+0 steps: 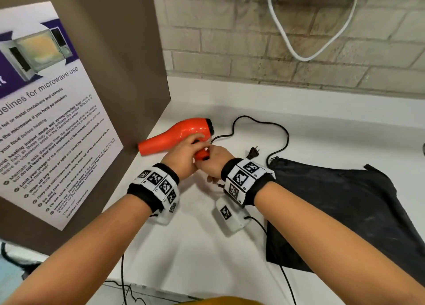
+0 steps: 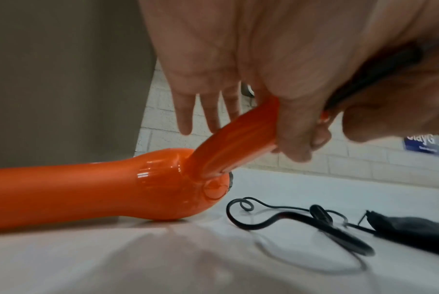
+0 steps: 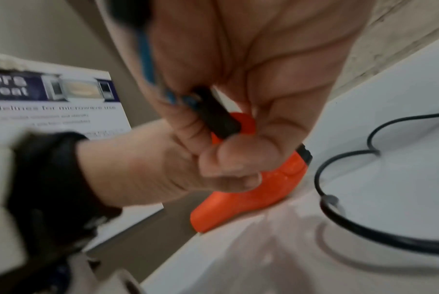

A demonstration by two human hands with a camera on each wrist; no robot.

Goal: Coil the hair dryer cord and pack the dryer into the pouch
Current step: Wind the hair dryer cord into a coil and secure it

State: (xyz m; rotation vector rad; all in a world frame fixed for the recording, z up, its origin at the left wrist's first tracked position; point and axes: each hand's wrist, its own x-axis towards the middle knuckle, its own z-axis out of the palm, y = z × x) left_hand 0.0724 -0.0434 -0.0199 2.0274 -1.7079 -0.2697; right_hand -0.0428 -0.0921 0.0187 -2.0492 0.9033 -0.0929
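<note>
both forearms reach in from the bottom edge of the head view, each wearing a black wristband with white marker tiles; the left hand [image 1: 184,155] curls around the handle of the orange hair dryer [image 1: 177,133], thumb on one side and fingers on the far side, as the left wrist view shows; its grip is clamped on the handle; the right hand [image 1: 215,161] meets it at the butt of the handle, where its thumb and fingers pinch the black strain-relief sleeve [image 3: 217,113] of the cord [image 1: 259,125]; its grip is clamped on that sleeve.

hair dryer position: lying on its side on the white tabletop [image 1: 195,247], at the back left, nozzle pointing left against a brown side panel [image 1: 128,51], rear grille facing right, handle angled toward the person.

cord position: uncoiled; it runs from the handle in a loose open loop across the tabletop behind the hands; the two-pin plug [image 1: 253,152] lies flat just right of the right hand, near the top corner of the pouch.

pouch [image 1: 333,208] position: black fabric, lying flat on the tabletop to the right, partly under the right forearm, apart from the dryer.

surroundings: a printed microwave-use notice [image 1: 46,111] is fixed to the brown panel; a pale brick wall [image 1: 230,40] stands behind the tabletop; a white cable [image 1: 299,53] hangs in a loop against it.
</note>
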